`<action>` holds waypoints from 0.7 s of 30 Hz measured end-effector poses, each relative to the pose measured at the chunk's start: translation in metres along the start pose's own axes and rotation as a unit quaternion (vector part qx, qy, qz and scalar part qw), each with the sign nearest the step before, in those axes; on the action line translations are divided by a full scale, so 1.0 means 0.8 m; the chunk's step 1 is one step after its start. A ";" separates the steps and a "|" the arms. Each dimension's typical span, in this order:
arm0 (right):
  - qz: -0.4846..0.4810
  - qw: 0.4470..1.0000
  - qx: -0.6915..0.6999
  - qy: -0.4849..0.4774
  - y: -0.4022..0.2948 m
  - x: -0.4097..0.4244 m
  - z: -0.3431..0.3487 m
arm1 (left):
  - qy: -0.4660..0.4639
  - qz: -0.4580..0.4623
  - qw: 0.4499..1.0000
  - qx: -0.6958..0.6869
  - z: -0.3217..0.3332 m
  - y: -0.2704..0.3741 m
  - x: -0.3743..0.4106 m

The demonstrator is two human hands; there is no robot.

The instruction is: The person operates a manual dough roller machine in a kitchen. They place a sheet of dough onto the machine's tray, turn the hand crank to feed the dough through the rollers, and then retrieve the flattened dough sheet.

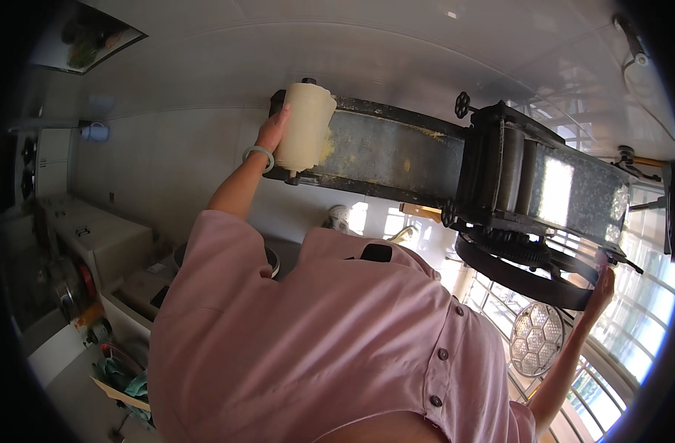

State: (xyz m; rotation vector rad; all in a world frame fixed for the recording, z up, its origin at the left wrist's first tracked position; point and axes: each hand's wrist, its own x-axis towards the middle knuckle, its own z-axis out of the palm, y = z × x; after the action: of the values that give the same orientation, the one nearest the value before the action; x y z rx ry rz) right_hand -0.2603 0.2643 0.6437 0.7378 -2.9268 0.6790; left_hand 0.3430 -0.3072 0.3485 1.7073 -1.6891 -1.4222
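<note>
My left hand (pixel 273 128) lies against the left side of a thick roll of pale dough sheet (pixel 307 124), one digit on its surface and the others hidden. The roll is wound on a rod across the far left end of a metal dough sheeting machine (pixel 398 149). Bits of yellowish dough stick to the bed beside it. At the machine's right end, my right hand (pixel 606 282) is at the outer edge of a large dark flywheel (pixel 536 282); its fingers are blurred, and their grip cannot be made out. Steel rollers (pixel 511 166) stand upright in the frame between the hands.
Handwheels (pixel 462 105) stick out from the roller frame. A round perforated metal plate (pixel 536 339) hangs by the window bars at lower right. White cabinets (pixel 99 227) and a box with green cloth or plastic (pixel 124 396) stand at left. A blue container (pixel 95 132) is at upper left.
</note>
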 end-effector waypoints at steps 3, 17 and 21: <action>-0.007 1.000 0.002 -0.002 -0.001 0.000 -0.001 | 0.060 0.029 0.998 -0.011 0.006 -0.007 -0.002; -0.027 0.998 0.054 -0.015 -0.009 -0.002 0.001 | -0.070 -0.021 0.973 -0.219 0.011 -0.024 -0.011; -0.054 0.996 0.066 -0.019 -0.009 0.000 0.002 | -0.128 -0.095 0.927 -0.340 0.011 -0.022 -0.008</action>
State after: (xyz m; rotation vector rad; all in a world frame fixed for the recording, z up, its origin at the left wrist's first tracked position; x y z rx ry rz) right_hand -0.2569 0.2577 0.6455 0.9233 -2.8712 0.8631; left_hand 0.3466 -0.2937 0.3330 1.3435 -0.9487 -2.0811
